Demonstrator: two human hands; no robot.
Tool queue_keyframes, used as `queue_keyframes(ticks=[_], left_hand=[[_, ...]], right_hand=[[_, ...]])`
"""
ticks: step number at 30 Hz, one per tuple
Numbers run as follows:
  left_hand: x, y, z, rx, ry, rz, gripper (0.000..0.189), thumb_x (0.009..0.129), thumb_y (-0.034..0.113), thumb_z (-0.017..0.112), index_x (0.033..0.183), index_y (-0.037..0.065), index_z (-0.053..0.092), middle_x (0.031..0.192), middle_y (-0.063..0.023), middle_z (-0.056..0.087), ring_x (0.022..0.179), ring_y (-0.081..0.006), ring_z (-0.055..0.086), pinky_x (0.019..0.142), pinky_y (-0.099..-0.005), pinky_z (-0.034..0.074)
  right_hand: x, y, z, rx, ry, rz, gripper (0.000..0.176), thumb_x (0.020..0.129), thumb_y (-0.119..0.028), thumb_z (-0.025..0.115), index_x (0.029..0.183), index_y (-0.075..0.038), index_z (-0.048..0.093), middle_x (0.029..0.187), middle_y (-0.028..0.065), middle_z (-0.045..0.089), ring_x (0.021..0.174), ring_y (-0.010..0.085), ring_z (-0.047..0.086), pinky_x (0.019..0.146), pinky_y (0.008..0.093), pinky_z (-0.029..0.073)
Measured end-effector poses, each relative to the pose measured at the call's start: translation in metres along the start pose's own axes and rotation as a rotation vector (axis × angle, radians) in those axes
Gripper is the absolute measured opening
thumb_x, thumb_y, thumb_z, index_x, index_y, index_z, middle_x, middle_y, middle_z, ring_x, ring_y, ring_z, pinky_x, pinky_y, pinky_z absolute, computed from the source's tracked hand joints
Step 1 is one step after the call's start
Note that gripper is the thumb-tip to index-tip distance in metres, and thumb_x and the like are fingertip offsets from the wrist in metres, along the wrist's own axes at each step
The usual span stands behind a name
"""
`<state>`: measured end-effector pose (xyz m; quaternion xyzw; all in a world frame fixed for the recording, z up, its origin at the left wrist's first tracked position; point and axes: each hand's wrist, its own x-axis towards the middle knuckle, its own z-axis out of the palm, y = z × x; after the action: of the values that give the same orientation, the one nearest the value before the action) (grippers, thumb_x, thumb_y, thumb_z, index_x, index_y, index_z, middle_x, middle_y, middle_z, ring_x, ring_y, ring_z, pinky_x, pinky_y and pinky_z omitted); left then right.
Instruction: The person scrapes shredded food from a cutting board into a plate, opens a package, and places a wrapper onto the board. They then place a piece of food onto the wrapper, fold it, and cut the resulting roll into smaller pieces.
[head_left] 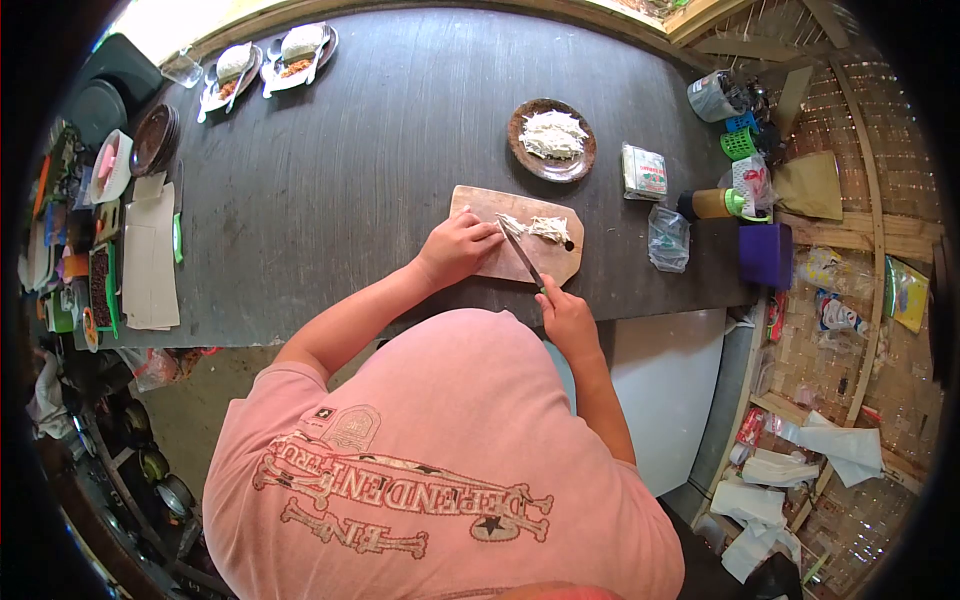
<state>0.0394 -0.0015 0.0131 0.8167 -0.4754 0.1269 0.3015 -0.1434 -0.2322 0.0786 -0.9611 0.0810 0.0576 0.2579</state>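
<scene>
Right hand [566, 318] grips knife [522, 256]; curled left hand [458, 247] pins pale strips [549, 229] on board [480, 204] near table [350, 150] edge, open tabletop leftward.

Cutting board [476, 206] pale matt wood; knife blade [521, 253] shiny metal; table [380, 150] dark matt.

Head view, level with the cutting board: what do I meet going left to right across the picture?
Papers → left hand → knife → bag → purple box
</scene>
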Motion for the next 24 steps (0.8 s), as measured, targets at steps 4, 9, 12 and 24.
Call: queue_keyframes(ticks=[4, 9, 12, 24], left_hand=[[0.000, -0.001, -0.001, 0.001, 0.001, 0.007, 0.028, 0.092, 0.019, 0.083, 0.120, 0.018, 0.084, 0.120, 0.0046, 0.078, 0.105, -0.0195, 0.072, 0.113, -0.0477, 0.060], [-0.001, -0.001, 0.001, -0.004, -0.001, 0.008, 0.027, 0.092, 0.019, 0.083, 0.119, 0.018, 0.084, 0.120, 0.0044, 0.078, 0.106, -0.0200, 0.072, 0.113, -0.0484, 0.060], [-0.001, -0.001, 0.001, -0.008, 0.004, 0.004, 0.026, 0.092, 0.020, 0.083, 0.119, 0.018, 0.084, 0.120, 0.0045, 0.078, 0.107, -0.0198, 0.072, 0.113, -0.0485, 0.061], [-0.002, -0.001, 0.004, -0.001, 0.002, -0.003, 0.026, 0.092, 0.019, 0.082, 0.118, 0.018, 0.085, 0.118, 0.0039, 0.078, 0.106, -0.0195, 0.072, 0.114, -0.0481, 0.060]], right_hand=[[0.001, 0.000, 0.001, -0.005, -0.007, 0.009, 0.041, 0.109, -0.028, 0.069, 0.147, -0.013, 0.067, 0.093, 0.0247, 0.077, 0.089, 0.0480, 0.075, 0.076, 0.0594, 0.059], [0.001, 0.002, 0.002, 0.003, -0.004, -0.001, 0.040, 0.109, -0.028, 0.069, 0.146, -0.013, 0.068, 0.093, 0.0244, 0.077, 0.089, 0.0477, 0.075, 0.076, 0.0593, 0.059], [0.002, 0.001, 0.001, -0.009, -0.004, 0.001, 0.039, 0.109, -0.029, 0.069, 0.145, -0.012, 0.068, 0.092, 0.0244, 0.077, 0.088, 0.0477, 0.075, 0.076, 0.0593, 0.059], [0.010, -0.005, -0.001, -0.132, -0.076, 0.024, 0.040, 0.111, -0.027, 0.066, 0.147, -0.010, 0.063, 0.090, 0.0243, 0.077, 0.085, 0.0485, 0.075, 0.073, 0.0611, 0.058]])
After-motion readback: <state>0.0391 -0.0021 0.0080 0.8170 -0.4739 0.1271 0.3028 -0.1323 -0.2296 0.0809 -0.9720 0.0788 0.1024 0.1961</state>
